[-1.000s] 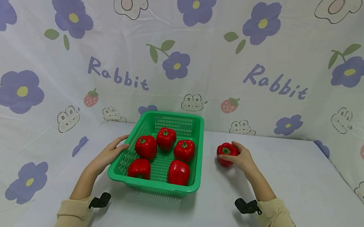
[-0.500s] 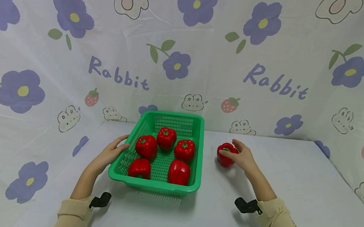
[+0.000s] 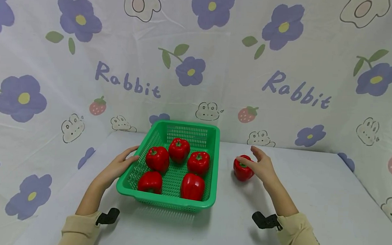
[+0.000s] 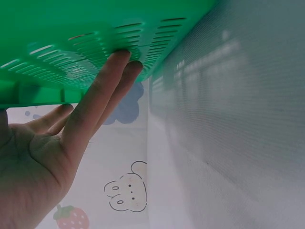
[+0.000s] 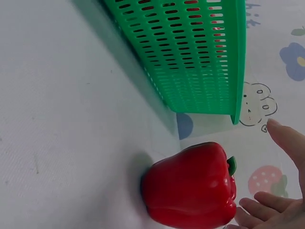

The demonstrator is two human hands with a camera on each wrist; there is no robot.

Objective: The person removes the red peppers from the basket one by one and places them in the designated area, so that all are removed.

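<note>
Work in hand: red peppers are kept in a green basket (image 3: 210, 166), and one more is handled beside it on the tabletop (image 3: 310, 198).
Done so far: five peppers are judged to be already placed, as they lie inside the basket.
Left to do: one loose pepper (image 3: 243, 170) stands on the tabletop, just right of the basket and apart from it; by that count the work is judged mostly finished.
Right hand (image 3: 261, 167): it is held wide, fingers spread and fairly straight, right beside the loose pepper; in the right wrist view the fingers (image 5: 286, 138) are seen clear of the pepper, so nothing is gripped.
Left hand (image 3: 118, 165): it is laid flat against the basket's left wall, fingers (image 4: 102, 88) straight and pressed on the slotted plastic; nothing is clasped.
Count of peppers: six in all, five in the basket and one outside.
Count of baskets: one.
Count of hands: two, each with a beige sleeve and a black wrist mount.
</note>
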